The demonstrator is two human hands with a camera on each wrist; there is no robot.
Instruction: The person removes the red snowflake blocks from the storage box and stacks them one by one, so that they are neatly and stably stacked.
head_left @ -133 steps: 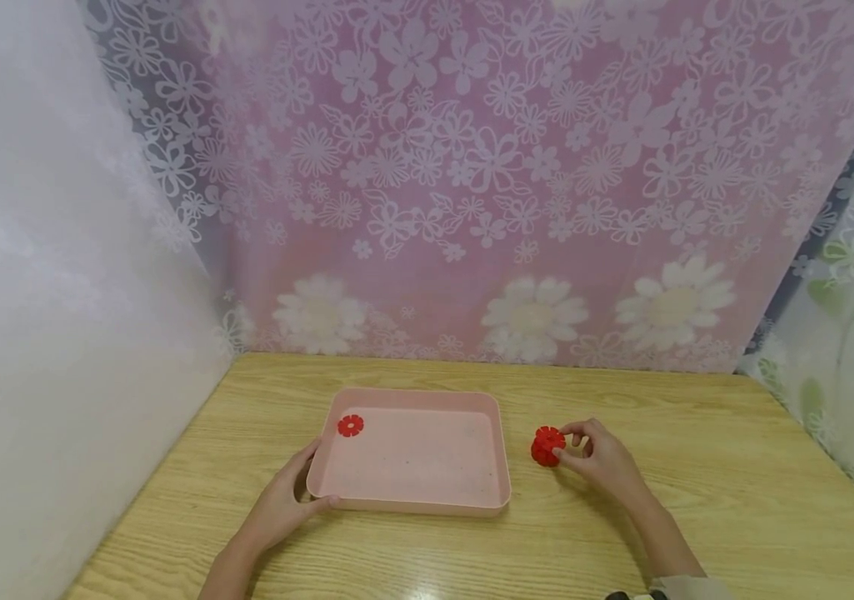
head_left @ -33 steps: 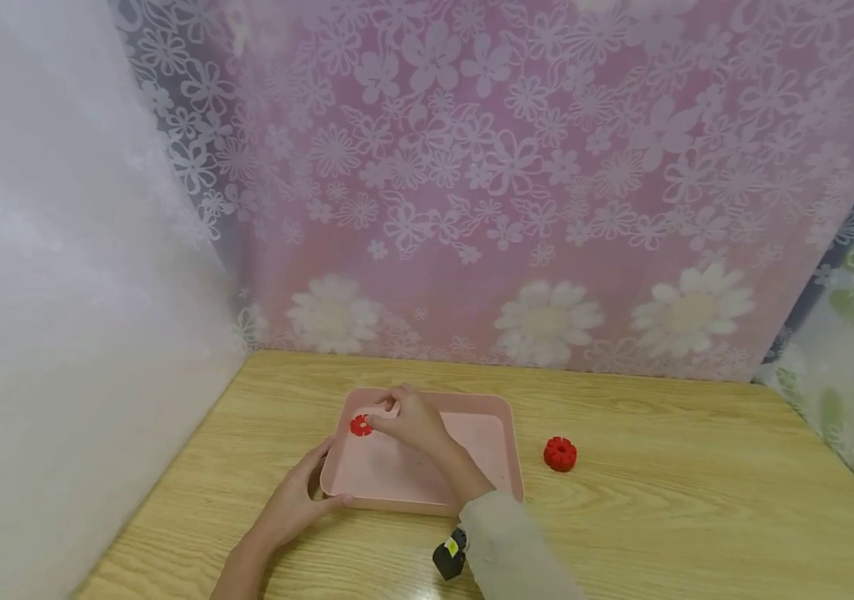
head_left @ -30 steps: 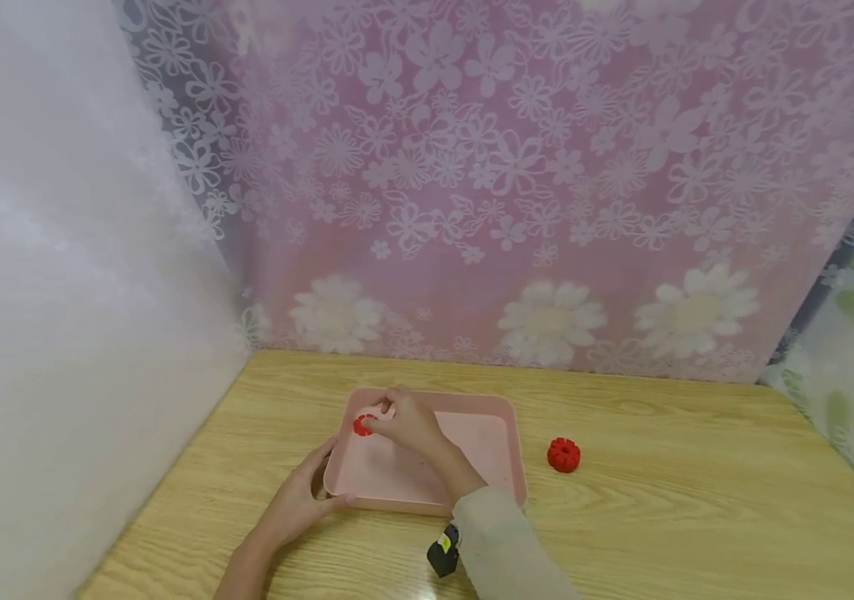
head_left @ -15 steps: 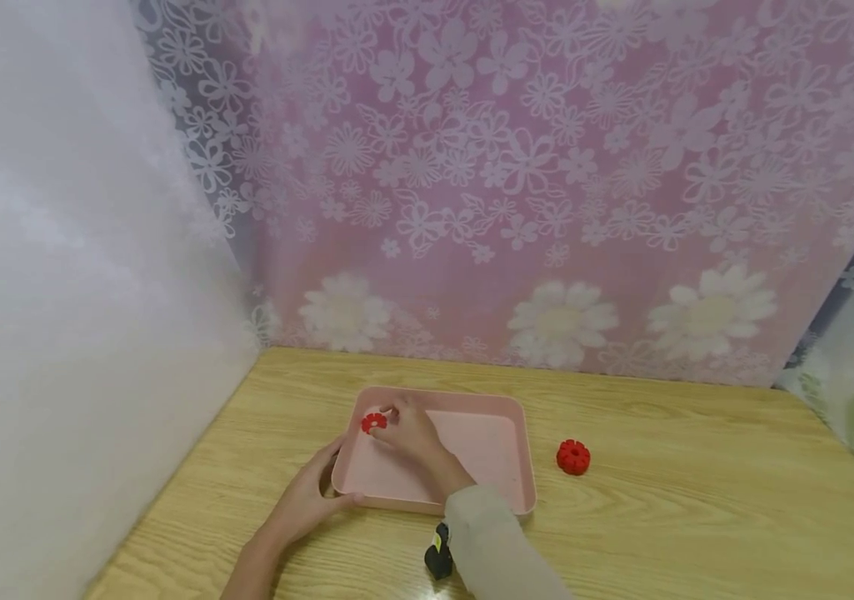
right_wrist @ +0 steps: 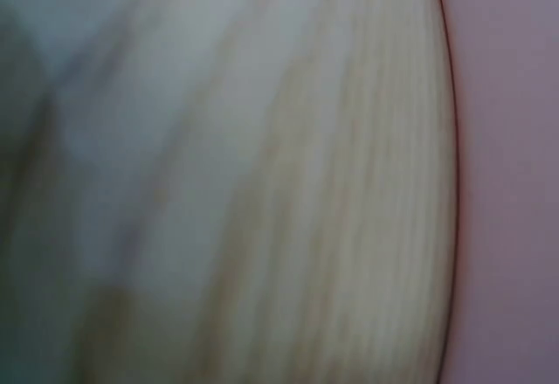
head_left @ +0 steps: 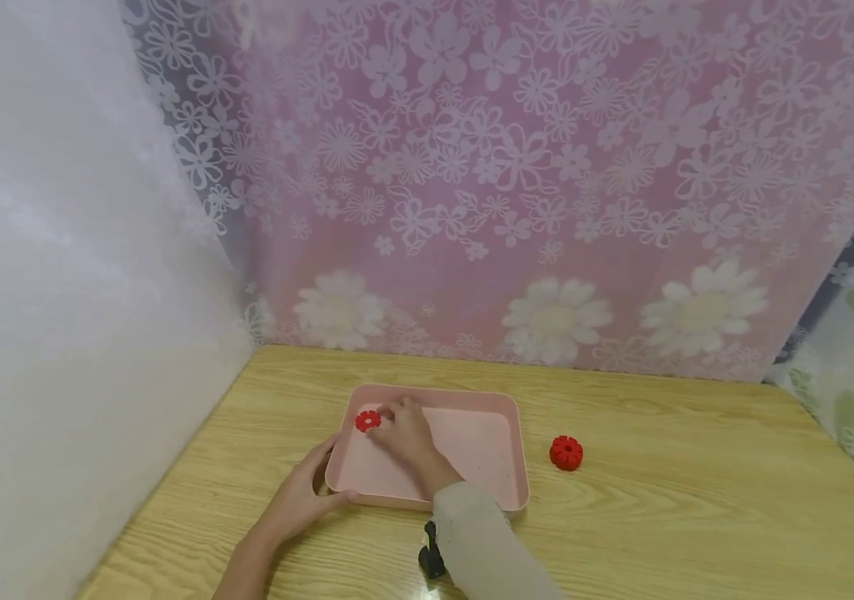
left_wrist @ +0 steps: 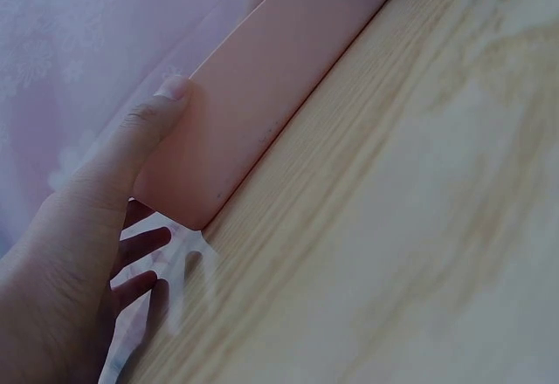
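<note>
A shallow pink tray (head_left: 464,493) lies on the table, my left hand (head_left: 299,496) gripping its near left corner. In the left wrist view, the thumb (left_wrist: 162,113) of that hand lies on the tray's outer wall, with the other fingers around the corner. Inside, at the far left, is a red flower-shaped slotted disc (head_left: 368,421). My right hand (head_left: 407,433) reaches into the tray and pinches the disc's right edge between thumb and fingers. More such red discs (head_left: 566,452) stand stacked on the table to the right. The right wrist view is blurred and shows no fingers.
A wood-grain table (head_left: 666,475) carries everything. Pink floral cloth (head_left: 471,208) hangs behind it, with a white sheet (head_left: 82,292) at the left and floral cloth at the right. A black device (head_left: 431,557) sits at my right wrist.
Over four seconds ago my right hand was at the red stack; it has since crossed into the tray. Lately its fingers have shifted slightly off the disc's middle to its edge. The left hand stays.
</note>
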